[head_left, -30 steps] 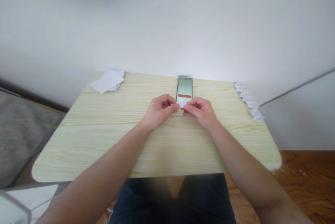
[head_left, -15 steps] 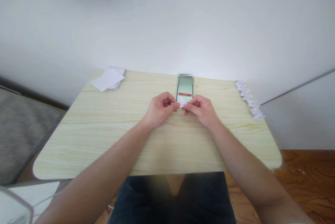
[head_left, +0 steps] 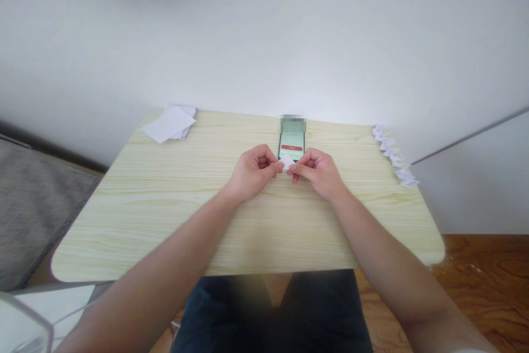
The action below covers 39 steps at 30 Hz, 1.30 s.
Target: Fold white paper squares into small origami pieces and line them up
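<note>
A small folded piece of white paper is pinched between my two hands above the middle of the table. My left hand grips its left side between thumb and fingers. On the other side, the thumb and fingertips of my right hand close on its right edge. Just behind the paper lies a phone with a pale green screen and a red bar; the fingers and paper overlap its near end. My fingers hide part of the folds.
The light wood table meets a white wall at the back. A stack of white paper sheets lies at the back left. Several small folded paper shapes form a row along the right edge. Grey fabric is at the left.
Almost nothing differs. Both hands keep their pinch on the folded paper, and the view has shifted very slightly.
</note>
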Each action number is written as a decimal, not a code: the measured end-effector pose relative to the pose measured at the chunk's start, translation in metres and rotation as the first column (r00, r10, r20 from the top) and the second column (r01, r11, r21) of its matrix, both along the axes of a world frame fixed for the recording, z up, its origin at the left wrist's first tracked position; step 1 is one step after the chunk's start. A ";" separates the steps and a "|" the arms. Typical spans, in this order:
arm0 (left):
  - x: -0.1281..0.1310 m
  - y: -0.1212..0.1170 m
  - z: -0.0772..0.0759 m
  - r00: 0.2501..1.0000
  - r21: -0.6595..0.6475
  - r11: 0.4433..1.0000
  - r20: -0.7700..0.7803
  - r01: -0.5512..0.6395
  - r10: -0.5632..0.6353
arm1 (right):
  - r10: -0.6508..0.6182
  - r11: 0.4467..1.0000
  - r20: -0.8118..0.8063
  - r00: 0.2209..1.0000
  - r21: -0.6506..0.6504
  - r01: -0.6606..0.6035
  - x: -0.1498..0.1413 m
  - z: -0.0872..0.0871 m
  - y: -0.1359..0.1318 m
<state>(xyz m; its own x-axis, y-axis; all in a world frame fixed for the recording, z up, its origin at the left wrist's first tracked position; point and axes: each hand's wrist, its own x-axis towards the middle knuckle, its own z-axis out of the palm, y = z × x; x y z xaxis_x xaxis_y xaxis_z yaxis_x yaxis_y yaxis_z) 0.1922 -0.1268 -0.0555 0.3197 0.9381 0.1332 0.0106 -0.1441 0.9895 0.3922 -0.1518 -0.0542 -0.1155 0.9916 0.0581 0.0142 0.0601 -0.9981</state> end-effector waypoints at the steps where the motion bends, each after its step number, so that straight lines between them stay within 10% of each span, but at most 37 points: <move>1: 0.000 0.000 0.000 1.000 0.000 1.000 -0.003 0.001 -0.001 | -0.001 1.000 0.002 1.000 -0.004 0.001 0.000 0.000 0.000; 39: -0.005 0.000 0.006 0.995 -0.086 0.993 0.057 0.082 -0.077 | 0.050 0.998 0.161 0.986 -0.044 -0.044 0.000 0.001 -0.002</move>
